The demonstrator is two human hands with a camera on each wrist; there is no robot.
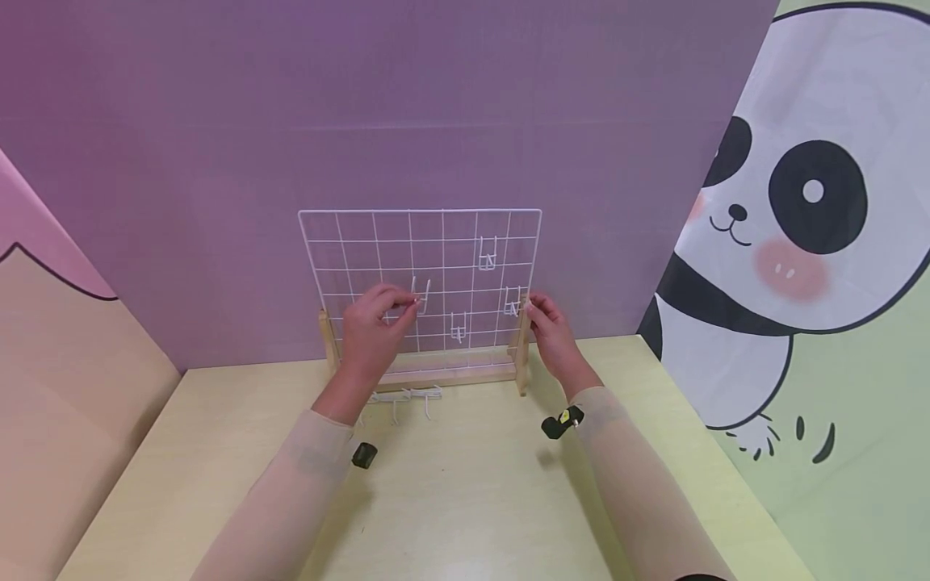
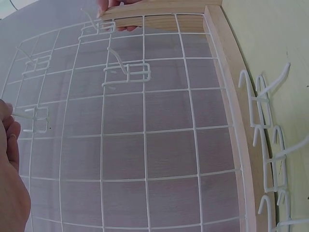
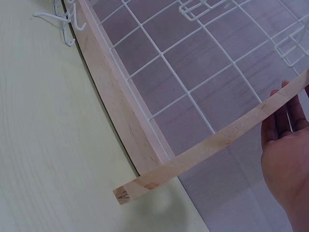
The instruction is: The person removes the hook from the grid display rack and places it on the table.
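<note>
A white wire hook (image 1: 421,294) sits against the grid (image 1: 363,242), left of centre in its lower half, and the left hand (image 1: 374,331) pinches it between thumb and fingertips; the left-wrist view shows those fingertips closed on the hook's thin prong (image 2: 21,116) at the picture's left edge. Three more hooks hang on the grid: one upper right (image 1: 487,257), one lower middle (image 1: 458,329), and one at the right edge (image 1: 512,303).

The grid stands upright in a pale wooden stand (image 1: 450,375) with a post at each side. The right hand (image 1: 554,329) rests against the right post (image 1: 523,347), fingers nearly straight along the wood, as the right-wrist view shows (image 3: 285,159); its grip is released, clasping nothing.

On the desk (image 1: 465,500), just in front of the stand's base and below the left hand, lies a small heap of spare hooks (image 1: 407,398), touching one another. A small black device is strapped at each wrist, the right one (image 1: 562,422) with a yellow mark too small to read.

Behind the desk is a purple wall (image 1: 363,105); to the right, a panel with a cartoon panda (image 1: 792,210). No writing or brand can be read anywhere.
</note>
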